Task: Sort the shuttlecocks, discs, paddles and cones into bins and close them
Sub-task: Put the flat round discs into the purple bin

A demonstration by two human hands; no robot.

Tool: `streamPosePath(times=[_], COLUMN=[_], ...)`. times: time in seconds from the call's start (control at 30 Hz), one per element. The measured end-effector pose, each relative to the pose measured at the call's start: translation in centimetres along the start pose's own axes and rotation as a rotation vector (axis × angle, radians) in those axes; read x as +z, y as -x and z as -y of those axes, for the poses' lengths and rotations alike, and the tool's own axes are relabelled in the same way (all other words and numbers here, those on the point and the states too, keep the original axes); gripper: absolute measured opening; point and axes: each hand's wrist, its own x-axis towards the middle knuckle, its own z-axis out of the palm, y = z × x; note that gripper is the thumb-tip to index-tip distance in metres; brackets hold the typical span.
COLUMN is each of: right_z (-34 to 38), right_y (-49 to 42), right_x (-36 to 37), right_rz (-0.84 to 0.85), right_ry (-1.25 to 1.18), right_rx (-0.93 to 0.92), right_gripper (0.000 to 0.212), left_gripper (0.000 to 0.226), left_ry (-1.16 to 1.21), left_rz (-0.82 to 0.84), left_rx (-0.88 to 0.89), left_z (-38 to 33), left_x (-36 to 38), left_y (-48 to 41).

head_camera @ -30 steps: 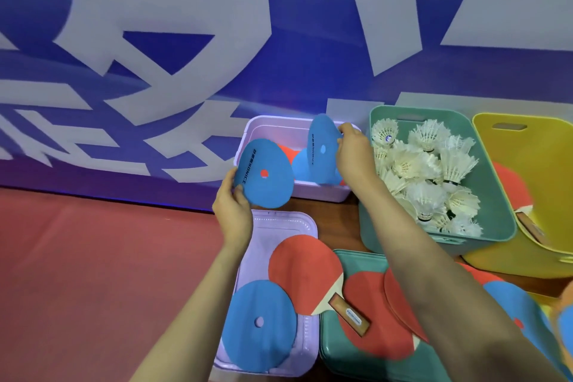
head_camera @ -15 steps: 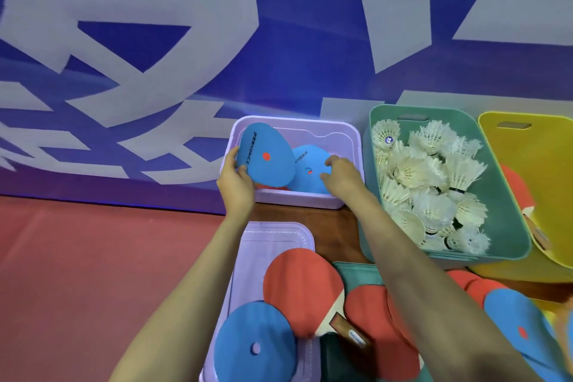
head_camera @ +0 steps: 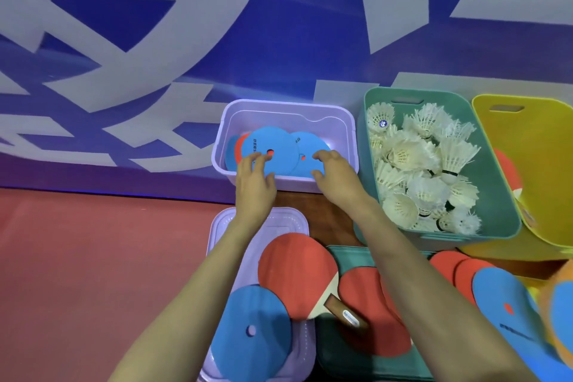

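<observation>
Blue disc (head_camera: 273,152) apparently touches left hand (head_camera: 254,183) fingertips.

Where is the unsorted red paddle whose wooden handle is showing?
Head view, low centre: the red paddle lies across the lilac lid and the teal lid, its blade overlapping the blue disc on the lilac lid.

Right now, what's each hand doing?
Left hand: open, fingertips resting on a blue disc in the lilac bin.
Right hand: open, loosely curled, holding nothing.
</observation>
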Motion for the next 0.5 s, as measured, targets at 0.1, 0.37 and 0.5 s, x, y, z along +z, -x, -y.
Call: streamPosePath(times=[0.1,0.37,0.5], right_z=[0.1,-2.5,-3.6], right_y=[1.9,8.8,10.9], right_x=[0.7,5.7,7.4], right_rz=[-0.074,0.011,0.232], right_ry=[-0.032,-0.005,0.097], right_rx=[-0.095,-0.169,-0.072], right_gripper=[0.037,0.032,0.047], left_gripper=[0.034,0.033,0.059], left_ry=[-0.07,-0.07,-0.063], left_rz=[-0.079,0.238,0.507], left_rx=[0.075,-0.123,-0.329], left_z=[0.4,4.1,5.4], left_x=[0.1,-0.3,-1.6], left_y=[3.1,12.8,15.2])
